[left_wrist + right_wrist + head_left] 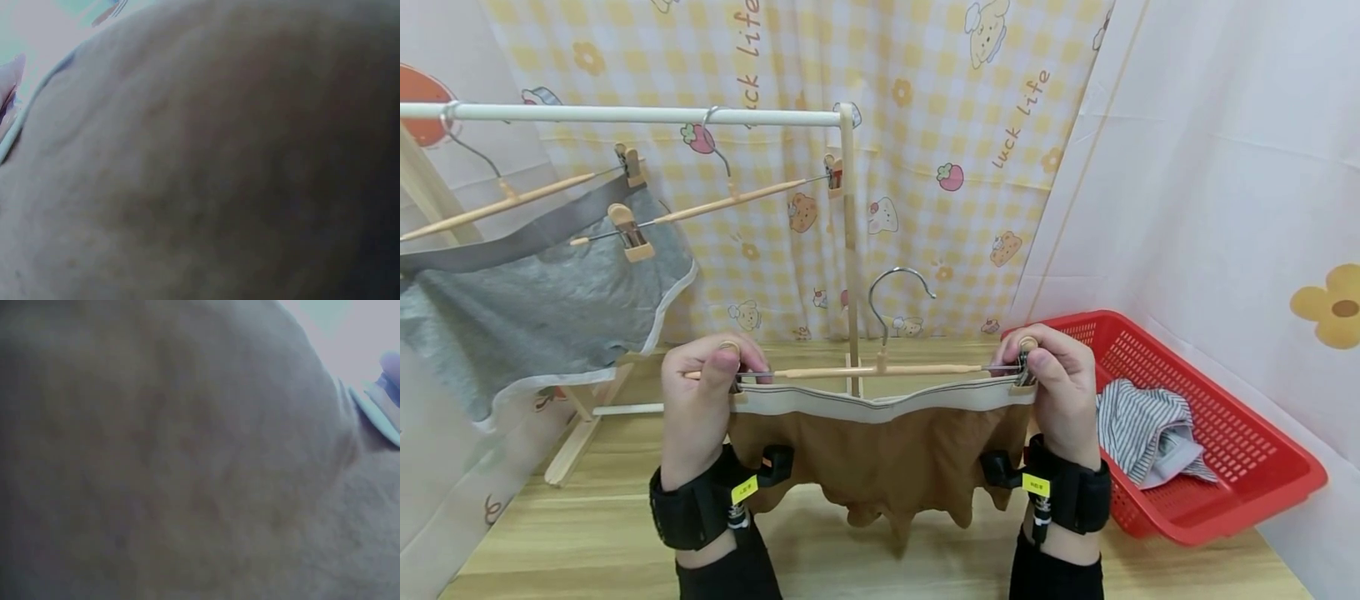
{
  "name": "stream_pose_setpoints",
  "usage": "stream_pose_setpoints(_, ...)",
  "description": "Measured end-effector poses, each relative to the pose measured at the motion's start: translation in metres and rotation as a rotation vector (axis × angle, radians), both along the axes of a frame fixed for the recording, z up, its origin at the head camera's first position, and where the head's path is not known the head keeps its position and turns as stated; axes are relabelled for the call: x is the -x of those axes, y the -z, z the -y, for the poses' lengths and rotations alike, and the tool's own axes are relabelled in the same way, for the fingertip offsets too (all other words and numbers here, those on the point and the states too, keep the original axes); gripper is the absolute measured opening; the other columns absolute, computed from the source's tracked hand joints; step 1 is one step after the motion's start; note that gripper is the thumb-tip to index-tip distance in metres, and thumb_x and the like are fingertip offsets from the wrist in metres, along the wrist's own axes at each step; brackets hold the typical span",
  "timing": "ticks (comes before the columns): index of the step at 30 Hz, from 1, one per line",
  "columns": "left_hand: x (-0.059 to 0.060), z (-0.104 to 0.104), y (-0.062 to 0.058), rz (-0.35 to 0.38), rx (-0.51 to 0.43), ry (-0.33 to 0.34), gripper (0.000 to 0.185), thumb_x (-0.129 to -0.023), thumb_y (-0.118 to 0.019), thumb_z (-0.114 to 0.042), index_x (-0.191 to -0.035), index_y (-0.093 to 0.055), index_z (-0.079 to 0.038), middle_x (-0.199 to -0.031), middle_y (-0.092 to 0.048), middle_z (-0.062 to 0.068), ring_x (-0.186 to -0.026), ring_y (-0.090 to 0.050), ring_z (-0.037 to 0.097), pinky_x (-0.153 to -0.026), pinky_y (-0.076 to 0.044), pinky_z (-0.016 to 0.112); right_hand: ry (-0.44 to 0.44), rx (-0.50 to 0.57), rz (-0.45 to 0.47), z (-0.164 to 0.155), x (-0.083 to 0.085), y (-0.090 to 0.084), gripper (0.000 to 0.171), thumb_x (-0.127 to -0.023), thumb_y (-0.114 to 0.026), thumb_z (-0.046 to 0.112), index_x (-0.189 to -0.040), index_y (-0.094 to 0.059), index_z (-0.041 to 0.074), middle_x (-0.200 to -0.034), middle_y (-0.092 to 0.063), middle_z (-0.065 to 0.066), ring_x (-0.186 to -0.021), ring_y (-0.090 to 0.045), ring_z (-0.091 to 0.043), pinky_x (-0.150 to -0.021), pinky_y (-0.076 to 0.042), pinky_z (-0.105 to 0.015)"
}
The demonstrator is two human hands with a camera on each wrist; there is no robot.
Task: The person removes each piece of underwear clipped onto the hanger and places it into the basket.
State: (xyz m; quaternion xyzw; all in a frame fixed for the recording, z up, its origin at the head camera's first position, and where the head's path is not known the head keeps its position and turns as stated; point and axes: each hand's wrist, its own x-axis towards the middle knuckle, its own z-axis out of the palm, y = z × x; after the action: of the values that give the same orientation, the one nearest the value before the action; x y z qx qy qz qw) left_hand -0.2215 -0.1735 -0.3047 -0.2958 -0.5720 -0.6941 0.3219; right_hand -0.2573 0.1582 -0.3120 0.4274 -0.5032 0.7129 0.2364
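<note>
Blk sleeves point(726, 573) at near edge. L grip point(697, 402) & R grip point(1066, 402) each pinched closed on an end clip point(1024, 372) of hanger point(827, 372); brn shorts point(880, 458) hang below. Hanger btwn grips, long axis L–R; L grip nearer rail point(625, 113), far left.

The person's bare left hand point(695, 392) and bare right hand point(1066, 392) stand well apart at similar height, each pinching, thumb nearest the head camera, fingers curled behind. Both forearms reach forward in black fabric sleeves point(730, 571); broad black wrist straps point(1078, 500) encircle the wrists.
</note>
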Motion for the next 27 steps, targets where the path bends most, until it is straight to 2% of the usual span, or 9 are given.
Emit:
stream_pose_setpoints(8,0.000,-0.001,0.001,-0.006,-0.006,0.006,0.052,-0.093,-0.070,-0.039,-0.065,-0.064,0.005,-0.064,-0.063,0.010,-0.059,-0.057,0.018,-0.058,-0.044,0.024,0.028,0.011,0.018,0.001,-0.003,0.001,0.024,-0.096,-0.050,0.006,-0.082,-0.062,-0.009,-0.077,-0.067,-0.013,-0.072,-0.064,-0.023,-0.069,-0.053,-0.030)
stream_pose_setpoints(19,0.010,-0.003,-0.012,-0.065,-0.080,-0.008,0.058,-0.088,-0.074,-0.043,-0.059,-0.063,0.006,-0.059,-0.061,0.011,-0.054,-0.055,0.018,-0.053,-0.042,0.025,0.036,0.002,0.098,0.007,0.004,-0.014,0.028,-0.095,-0.048,0.013,-0.079,-0.062,-0.004,-0.075,-0.068,-0.013,-0.070,-0.064,-0.022,-0.065,-0.050,-0.029)
stream_pose_setpoints(27,0.012,-0.005,-0.006,-0.079,-0.147,-0.016,0.058,-0.085,-0.077,-0.044,-0.057,-0.063,0.004,-0.057,-0.059,0.011,-0.052,-0.053,0.017,-0.051,-0.039,0.026,0.054,-0.059,0.220,0.005,0.003,-0.008,0.029,-0.096,-0.046,0.012,-0.087,-0.072,0.001,-0.081,-0.070,-0.008,-0.071,-0.067,-0.018,-0.071,-0.057,-0.030)
